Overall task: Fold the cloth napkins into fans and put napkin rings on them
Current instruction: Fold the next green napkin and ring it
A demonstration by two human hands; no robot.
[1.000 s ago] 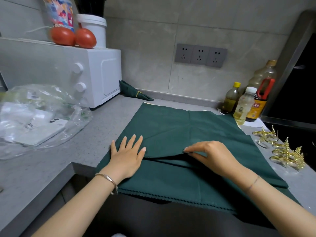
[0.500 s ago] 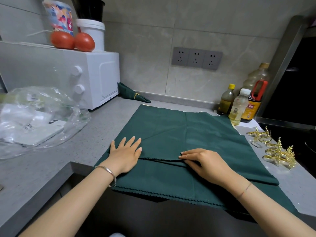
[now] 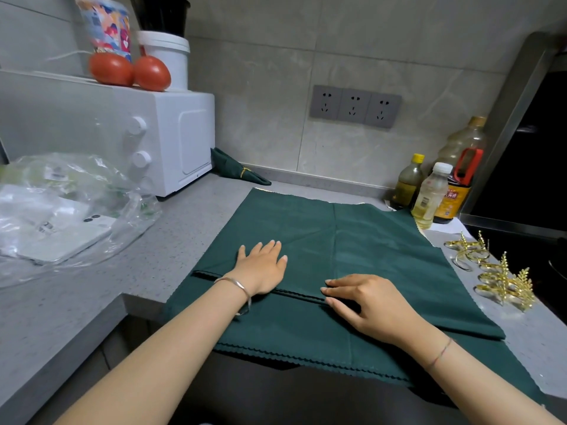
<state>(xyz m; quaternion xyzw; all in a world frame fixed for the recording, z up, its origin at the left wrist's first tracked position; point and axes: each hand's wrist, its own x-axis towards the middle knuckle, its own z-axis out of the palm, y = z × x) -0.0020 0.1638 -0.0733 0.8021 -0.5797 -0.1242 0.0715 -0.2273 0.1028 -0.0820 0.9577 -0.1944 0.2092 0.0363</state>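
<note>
My left hand (image 3: pixel 262 268) lies flat, fingers spread, on the green napkin (image 3: pixel 368 240) spread over the table (image 3: pixel 171 240). My right hand (image 3: pixel 372 305) pins its folded edge with fingers together, gripping nothing. Gold rings (image 3: pixel 497 274) sit right of it.

A grey speckled tabletop (image 3: pixel 190 228) meets a wall (image 3: pixel 270 96) of large pale grey tiles carrying a strip of three grey sockets (image 3: pixel 355 106). A white oven (image 3: pixel 171 139) stands at the back left beside a crumpled clear bag (image 3: pixel 73 207). At the right, three bottles (image 3: pixel 435 191) stand against a dark steel-framed panel (image 3: pixel 527 167).
</note>
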